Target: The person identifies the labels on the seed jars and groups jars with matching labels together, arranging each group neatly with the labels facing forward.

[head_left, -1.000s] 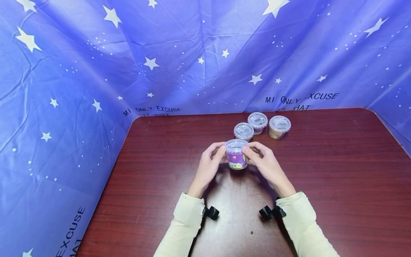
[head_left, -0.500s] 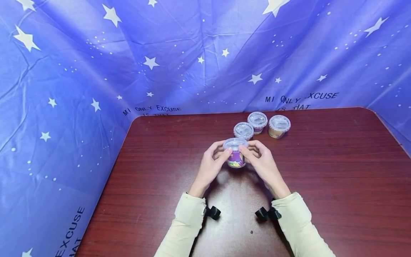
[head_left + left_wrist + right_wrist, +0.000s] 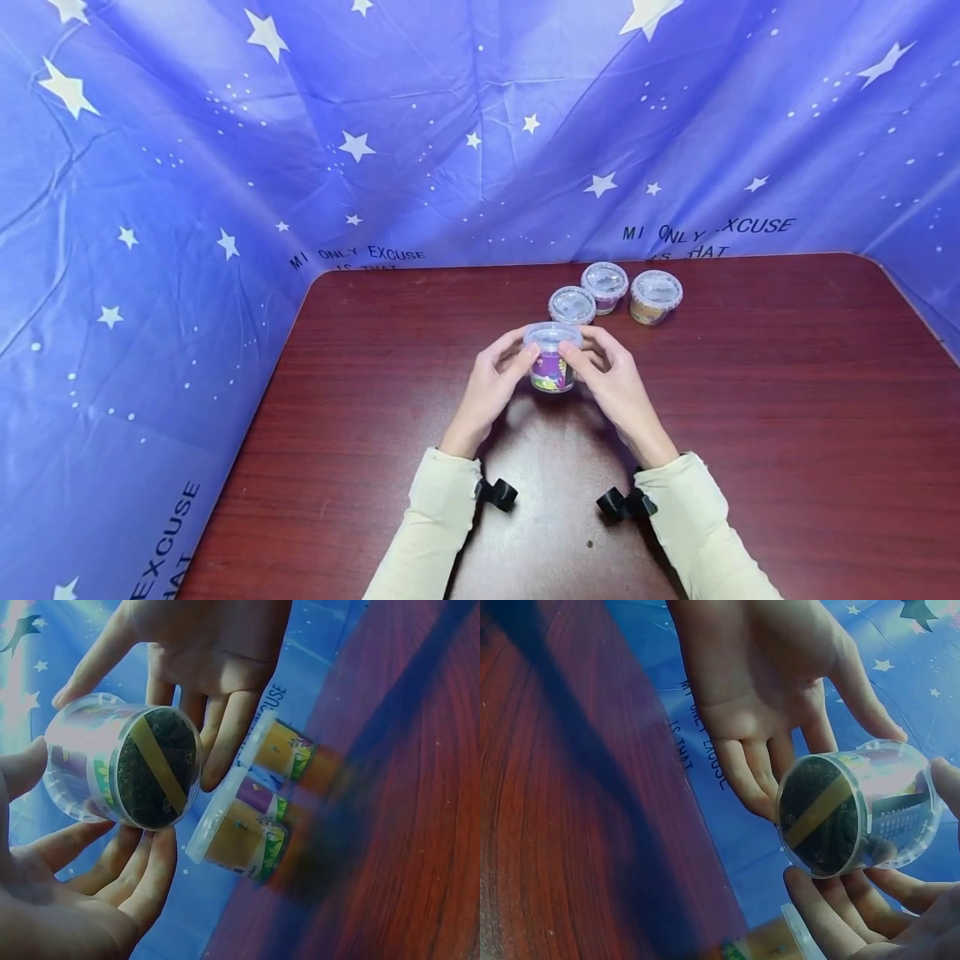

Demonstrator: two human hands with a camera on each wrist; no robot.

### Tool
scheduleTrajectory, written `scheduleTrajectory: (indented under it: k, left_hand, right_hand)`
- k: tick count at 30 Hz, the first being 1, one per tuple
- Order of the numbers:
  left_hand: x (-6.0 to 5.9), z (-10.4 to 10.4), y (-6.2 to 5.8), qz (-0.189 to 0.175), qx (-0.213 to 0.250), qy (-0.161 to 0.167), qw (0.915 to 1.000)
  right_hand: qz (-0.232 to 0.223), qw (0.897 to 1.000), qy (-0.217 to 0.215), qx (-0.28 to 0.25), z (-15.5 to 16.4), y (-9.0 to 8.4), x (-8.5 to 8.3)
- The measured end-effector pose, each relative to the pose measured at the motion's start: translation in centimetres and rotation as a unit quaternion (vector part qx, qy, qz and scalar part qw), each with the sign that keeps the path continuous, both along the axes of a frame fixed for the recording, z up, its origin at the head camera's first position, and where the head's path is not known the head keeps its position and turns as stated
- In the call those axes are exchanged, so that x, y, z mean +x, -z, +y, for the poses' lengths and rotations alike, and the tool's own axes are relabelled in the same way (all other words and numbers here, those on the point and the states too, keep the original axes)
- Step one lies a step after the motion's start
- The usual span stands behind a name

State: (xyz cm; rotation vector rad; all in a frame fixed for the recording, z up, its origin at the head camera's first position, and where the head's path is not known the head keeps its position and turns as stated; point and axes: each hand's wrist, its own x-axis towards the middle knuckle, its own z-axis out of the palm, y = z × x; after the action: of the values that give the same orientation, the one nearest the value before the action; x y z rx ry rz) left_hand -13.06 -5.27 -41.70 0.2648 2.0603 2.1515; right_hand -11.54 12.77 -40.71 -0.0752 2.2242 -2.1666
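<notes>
Both hands hold a small clear plastic tub (image 3: 552, 372) with a clear lid and a purple label, raised over the table. My left hand (image 3: 492, 379) grips its left side and my right hand (image 3: 615, 375) its right, thumbs on the front just under the lid rim. Through the tub's base (image 3: 157, 766), the left wrist view shows dark contents crossed by a yellow strip. Fingers of both hands curve round the far side, partly hidden in the head view. Just behind it stands another lidded tub (image 3: 572, 305), its lower part covered by the held one.
Farther back stand a purple-labelled tub (image 3: 604, 286) and, to its right, a tan-labelled tub (image 3: 656, 297), both lidded. The dark red wooden table (image 3: 360, 375) ends at a blue star-printed cloth (image 3: 420, 125) behind and on the sides.
The tub has turned a little between the hands, so its label shows a different part. Both thumbs have come closer together on its front, and the right forearm has shifted slightly left.
</notes>
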Motion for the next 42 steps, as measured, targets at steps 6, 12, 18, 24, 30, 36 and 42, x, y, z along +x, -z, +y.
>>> scheduleTrajectory:
  k: [6, 12, 18, 24, 30, 36, 42]
  left_hand:
    - [-0.1, -0.1, 0.1, -0.019, 0.021, 0.021, 0.9994]
    - [-0.2, 0.0, 0.0, -0.024, 0.036, 0.03, 0.9986]
    - [-0.1, 0.2, 0.0, -0.022, 0.026, 0.011, 0.9994]
    - [0.0, 0.6, 0.0, -0.017, 0.03, -0.024, 0.9991]
    - [0.3, 0.9, -0.3, -0.005, 0.049, -0.032, 0.9983]
    - [0.5, 1.1, -0.4, 0.016, 0.031, -0.017, 0.9992]
    - [0.4, 1.0, -0.3, 0.031, 0.022, -0.015, 0.9992]
  right_hand:
    - [0.004, 1.0, -0.017, -0.009, 0.1, -0.1, 0.1]
    - [0.013, 1.0, -0.011, -0.021, -0.2, -0.1, 0.1]
    - [0.009, 1.0, 0.02, -0.02, -0.6, 0.0, 0.1]
    - [0.019, 0.998, 0.053, 0.003, -0.9, 0.1, 0.0]
    - [0.037, 0.997, 0.072, 0.006, -0.9, 0.3, -0.1]
    - [0.055, 0.994, 0.097, 0.017, -1.1, 0.4, 0.0]
    - [0.06, 0.991, 0.108, 0.043, -1.5, 0.0, 0.3]
